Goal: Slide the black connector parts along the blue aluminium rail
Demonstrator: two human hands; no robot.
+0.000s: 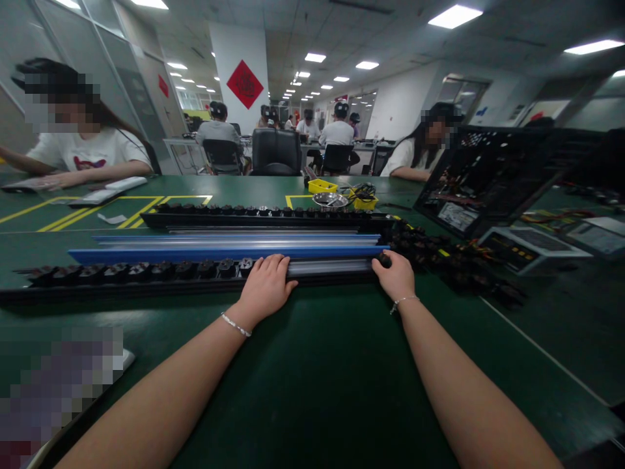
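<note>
A long black channel (336, 277) lies across the green table in front of me, with a row of black socket modules (183, 269) set along its left part. My left hand (266, 284) lies over the right end of that row, fingers stretched across it and thumb apart. At the channel's right end, my right hand (396, 275) pinches a small black socket module (385, 260), partly hidden by the fingers. Just behind lie blue strips (224, 253). Farther back is a second black channel (254, 220), also filled with modules.
Loose black modules (452, 260) are heaped at right, near a metal power supply box (534, 249) and a tilted black computer case (508, 169). Yellow trays (322, 187) and a metal bowl (331, 200) stand behind. A blurred-out device (63, 391) lies front left. People sit across the table.
</note>
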